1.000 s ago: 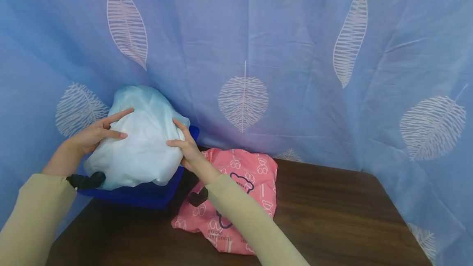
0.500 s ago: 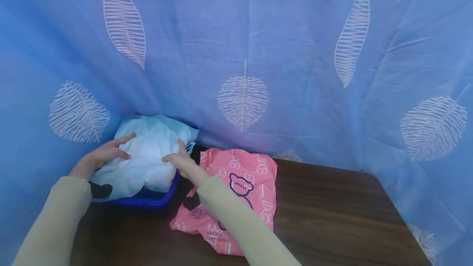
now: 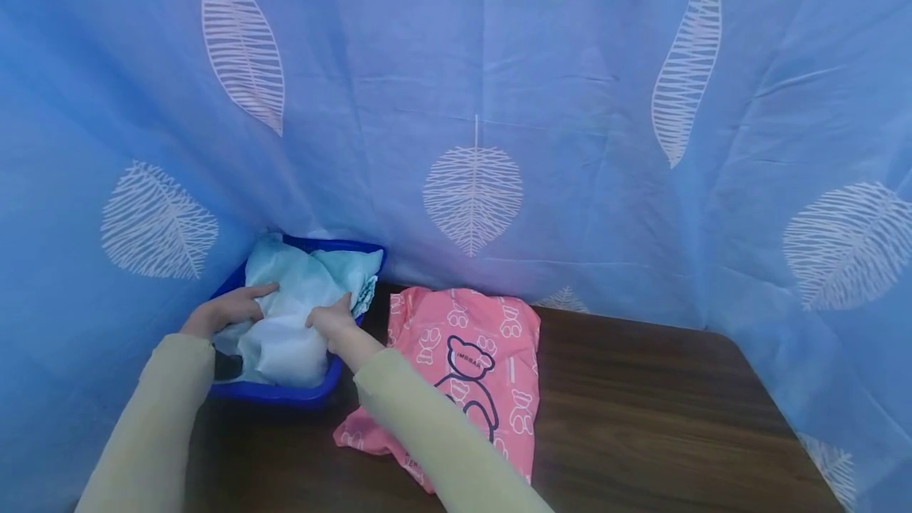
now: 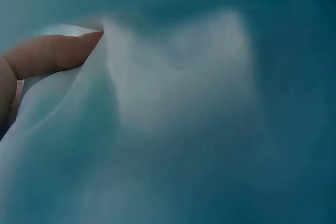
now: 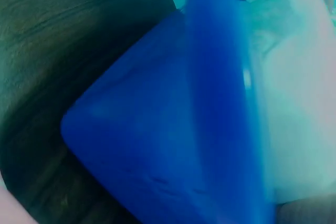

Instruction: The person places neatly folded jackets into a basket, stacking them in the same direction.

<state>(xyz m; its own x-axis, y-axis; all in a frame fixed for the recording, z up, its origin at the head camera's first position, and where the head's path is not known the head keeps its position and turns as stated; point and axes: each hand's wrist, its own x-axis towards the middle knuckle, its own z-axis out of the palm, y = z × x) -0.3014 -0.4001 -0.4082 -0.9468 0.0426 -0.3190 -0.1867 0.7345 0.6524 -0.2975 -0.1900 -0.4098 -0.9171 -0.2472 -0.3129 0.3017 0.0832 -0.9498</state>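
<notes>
A soft bundle of white and pale-blue fabric (image 3: 295, 347) lies inside a blue plastic basket (image 3: 281, 394) at the left of the table. My left hand (image 3: 228, 311) holds its left side, the other fingers partly hidden by cloth. On the right side my right hand (image 3: 338, 323) grips it, thumb on top and the remaining fingers out of sight. One digit presses into a fold of the fabric (image 4: 168, 77) in the left wrist view. Close up in the right wrist view, the basket's wall (image 5: 136, 124) appears, with fabric beyond the rim.
A pink bag (image 3: 492, 370) printed with bear outlines lies flat beside the basket, partly under my right forearm. Dark wood tabletop (image 3: 641, 402) extends to the right. Blue curtain (image 3: 570, 180) with white leaf patterns hangs close behind the table and basket.
Both hands have lowered the fabric bundle into the basket. It has sunk and flattened, and more of the basket's rim shows now.
</notes>
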